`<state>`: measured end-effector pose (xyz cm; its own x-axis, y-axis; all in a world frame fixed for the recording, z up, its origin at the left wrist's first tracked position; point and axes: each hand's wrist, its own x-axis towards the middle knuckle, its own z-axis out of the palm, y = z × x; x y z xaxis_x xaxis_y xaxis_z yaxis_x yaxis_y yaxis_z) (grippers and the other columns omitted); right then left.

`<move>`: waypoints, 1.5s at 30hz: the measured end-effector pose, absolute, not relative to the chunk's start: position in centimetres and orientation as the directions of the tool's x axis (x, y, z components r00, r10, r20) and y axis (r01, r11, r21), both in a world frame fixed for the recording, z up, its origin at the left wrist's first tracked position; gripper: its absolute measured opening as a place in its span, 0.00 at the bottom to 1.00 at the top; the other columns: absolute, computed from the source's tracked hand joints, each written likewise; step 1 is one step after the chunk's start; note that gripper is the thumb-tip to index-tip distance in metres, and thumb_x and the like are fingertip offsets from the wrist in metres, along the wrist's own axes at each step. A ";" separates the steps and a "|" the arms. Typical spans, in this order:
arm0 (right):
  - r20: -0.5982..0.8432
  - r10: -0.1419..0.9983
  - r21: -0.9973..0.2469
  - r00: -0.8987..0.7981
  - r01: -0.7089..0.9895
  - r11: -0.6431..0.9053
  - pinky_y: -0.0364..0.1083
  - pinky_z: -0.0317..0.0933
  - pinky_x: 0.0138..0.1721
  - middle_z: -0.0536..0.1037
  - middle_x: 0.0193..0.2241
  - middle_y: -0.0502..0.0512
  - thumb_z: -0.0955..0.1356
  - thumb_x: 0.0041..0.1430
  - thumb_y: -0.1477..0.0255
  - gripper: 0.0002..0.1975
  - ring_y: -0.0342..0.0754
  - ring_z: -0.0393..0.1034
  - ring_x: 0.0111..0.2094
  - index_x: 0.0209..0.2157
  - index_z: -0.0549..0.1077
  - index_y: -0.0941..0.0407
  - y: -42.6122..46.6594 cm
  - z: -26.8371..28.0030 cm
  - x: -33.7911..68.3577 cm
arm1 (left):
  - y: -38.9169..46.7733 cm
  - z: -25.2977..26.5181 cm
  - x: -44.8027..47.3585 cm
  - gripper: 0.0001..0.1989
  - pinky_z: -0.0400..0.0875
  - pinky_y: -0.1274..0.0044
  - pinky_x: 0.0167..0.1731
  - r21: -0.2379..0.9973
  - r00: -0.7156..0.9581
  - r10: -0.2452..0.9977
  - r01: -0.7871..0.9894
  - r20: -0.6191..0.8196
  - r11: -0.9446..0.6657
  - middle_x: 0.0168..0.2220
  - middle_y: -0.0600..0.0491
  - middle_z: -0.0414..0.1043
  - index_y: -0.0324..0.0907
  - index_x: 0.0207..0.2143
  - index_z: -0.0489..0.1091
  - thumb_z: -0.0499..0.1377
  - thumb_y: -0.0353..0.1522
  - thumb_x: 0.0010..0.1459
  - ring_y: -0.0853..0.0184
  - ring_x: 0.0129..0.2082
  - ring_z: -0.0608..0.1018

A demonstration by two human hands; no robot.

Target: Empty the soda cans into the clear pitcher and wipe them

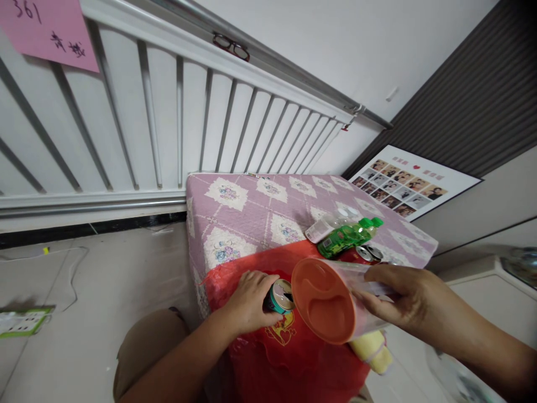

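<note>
A: Nearest the camera?
B: Left hand (251, 299), fingers curled round a teal can (280, 296) lying on its side on the red cloth (289, 358), opened top facing right.

A: And the other side?
B: Right hand (394, 294), clamped on a clear plastic tub with an orange base (325, 299). Held off the table, tipped sideways, base turned toward the camera. Thumb on top, fingers underneath along the clear wall.

A: Gap between can and tub?
B: Hardly any. Orange base just beside the can's opened end; touching or not, cannot tell.

A: Below the tub?
B: A pale yellow roll (373, 350), partly hidden, hanging near the red cloth's right edge. Impossible to say what exactly.

A: Further back?
B: A green bottle (346, 236) with a green cap, lying on its side. Just behind it a clear bottle (325, 226) with a white label, also lying down, touching or nearly touching the green one. Right of those, 1 silver can top (369, 253), close to the green bottle.

A: Underneath all that?
B: A table (235, 212) covered by a lilac quilted cloth with floral diamonds; red cloth draped over its near edge.

A: Beyond the table?
B: White slatted railing (168, 112), dark-framed glasses (230, 46) resting on its top rail, a pink paper note (46, 31) at far left. A photo collage poster (413, 182) leaning against the wall at right.
</note>
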<state>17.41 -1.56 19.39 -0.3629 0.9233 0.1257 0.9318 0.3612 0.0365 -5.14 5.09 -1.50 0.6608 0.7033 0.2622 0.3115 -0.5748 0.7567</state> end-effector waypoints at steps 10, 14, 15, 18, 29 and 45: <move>0.149 0.906 0.073 -0.395 0.918 0.389 0.41 0.55 0.17 0.70 0.15 0.48 0.64 0.62 0.55 0.20 0.43 0.63 0.16 0.23 0.70 0.54 -1.3 19.5 17.1 | 5.1 -1.2 -5.2 0.39 0.61 0.61 0.56 0.760 0.668 0.702 0.317 0.246 -0.567 0.53 0.46 0.69 0.44 0.58 0.60 0.69 0.41 0.45 0.54 0.53 0.69; 0.137 0.912 0.052 -0.387 0.922 0.384 0.41 0.55 0.18 0.71 0.16 0.48 0.64 0.62 0.56 0.19 0.43 0.64 0.16 0.25 0.71 0.54 -1.4 19.4 17.3 | 5.1 -1.2 -5.2 0.38 0.62 0.61 0.56 0.755 0.667 0.702 0.320 0.249 -0.573 0.52 0.47 0.69 0.45 0.58 0.60 0.69 0.41 0.45 0.54 0.52 0.69; 0.138 0.911 0.053 -0.388 0.922 0.384 0.41 0.55 0.18 0.71 0.16 0.48 0.64 0.62 0.56 0.19 0.43 0.64 0.16 0.25 0.71 0.54 -1.5 19.4 17.3 | 5.1 -1.2 -5.3 0.38 0.62 0.62 0.55 0.754 0.668 0.701 0.320 0.250 -0.574 0.52 0.47 0.69 0.45 0.58 0.60 0.69 0.41 0.45 0.55 0.52 0.69; 0.151 0.907 0.056 -0.394 0.919 0.390 0.41 0.55 0.17 0.71 0.15 0.48 0.64 0.62 0.56 0.19 0.43 0.64 0.16 0.24 0.71 0.54 -1.5 19.4 17.3 | 5.1 -1.3 -5.2 0.38 0.62 0.62 0.55 0.753 0.669 0.700 0.319 0.252 -0.576 0.52 0.47 0.69 0.45 0.58 0.60 0.69 0.41 0.45 0.55 0.52 0.69; 0.136 0.912 0.061 -0.386 0.922 0.382 0.41 0.54 0.17 0.70 0.16 0.47 0.64 0.62 0.56 0.18 0.42 0.63 0.16 0.24 0.70 0.53 -1.4 19.3 17.2 | 5.2 -1.4 -5.2 0.37 0.62 0.62 0.55 0.753 0.662 0.702 0.315 0.261 -0.577 0.52 0.47 0.69 0.46 0.57 0.60 0.69 0.40 0.45 0.55 0.51 0.70; 0.076 0.943 0.033 -0.325 0.946 0.324 0.42 0.56 0.20 0.73 0.18 0.49 0.64 0.62 0.56 0.18 0.44 0.66 0.18 0.27 0.72 0.54 -1.4 19.2 17.5 | 5.2 -1.3 -5.3 0.39 0.61 0.61 0.56 0.753 0.671 0.699 0.322 0.246 -0.574 0.53 0.47 0.69 0.46 0.58 0.59 0.69 0.41 0.45 0.54 0.52 0.69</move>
